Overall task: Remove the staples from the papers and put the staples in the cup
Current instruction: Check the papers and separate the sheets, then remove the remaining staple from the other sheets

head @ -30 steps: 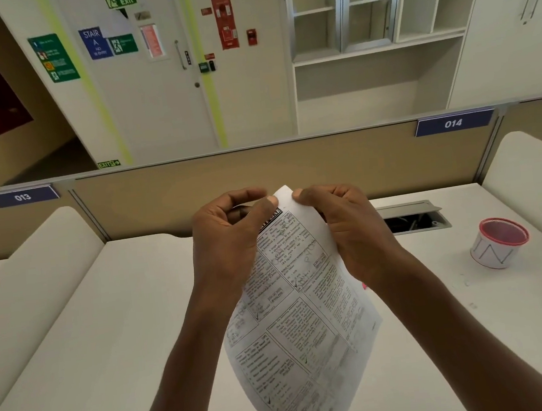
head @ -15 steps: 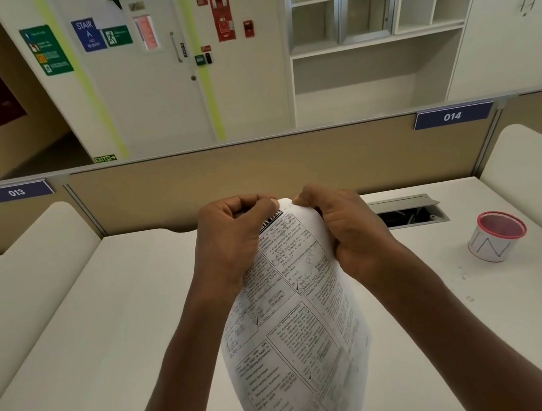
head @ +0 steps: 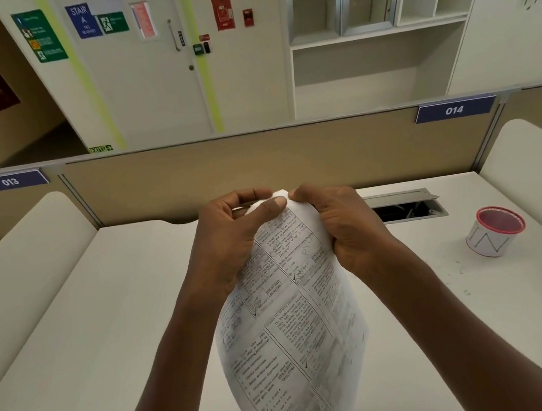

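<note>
Papers hang mid-frame, top corner pinched by both hands, left and right. White table beneath; cup at right, beige partition behind.

White bench runs under and to both sides of the fingers. Open cable hatch with grey flap just right of the fingers, set in the bench. Tan partition right behind the fingers; blue tag "013" far left of them, blue tag "014" up and right. White rounded dividers: one left of the fingers, one right. Beyond the partition, above the fingers: white door with handle, blue "STAIR A" sign, green signs, red notice. Open shelving above and right.
</note>
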`<action>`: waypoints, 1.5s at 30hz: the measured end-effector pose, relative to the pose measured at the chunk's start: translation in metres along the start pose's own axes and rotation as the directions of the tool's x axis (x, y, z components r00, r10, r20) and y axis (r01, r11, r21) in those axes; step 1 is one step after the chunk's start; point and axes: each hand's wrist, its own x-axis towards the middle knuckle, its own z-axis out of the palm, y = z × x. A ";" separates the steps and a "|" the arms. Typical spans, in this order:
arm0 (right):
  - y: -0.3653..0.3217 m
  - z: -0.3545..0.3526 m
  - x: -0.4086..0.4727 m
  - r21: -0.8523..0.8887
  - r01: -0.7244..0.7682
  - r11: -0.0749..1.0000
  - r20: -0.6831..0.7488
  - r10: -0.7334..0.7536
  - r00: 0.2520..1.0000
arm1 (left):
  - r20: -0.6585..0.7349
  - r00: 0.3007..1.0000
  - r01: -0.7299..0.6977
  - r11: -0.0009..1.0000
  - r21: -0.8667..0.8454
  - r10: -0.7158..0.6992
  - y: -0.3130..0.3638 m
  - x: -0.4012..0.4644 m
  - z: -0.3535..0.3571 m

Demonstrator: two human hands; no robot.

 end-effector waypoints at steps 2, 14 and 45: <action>0.003 -0.002 0.001 -0.062 0.041 0.997 0.031 -0.039 0.999 | -0.017 1.000 0.006 1.000 -0.011 -0.007 -0.004 0.002 -0.002; 0.091 -0.072 0.030 -0.638 -0.033 0.769 0.252 0.249 0.935 | -0.221 0.967 0.147 0.984 0.101 -0.122 -0.086 0.054 -0.023; 0.247 -0.153 0.111 -0.975 -0.048 0.219 -0.100 -0.230 0.968 | -0.172 0.976 0.020 0.731 0.682 0.134 -0.357 0.055 0.027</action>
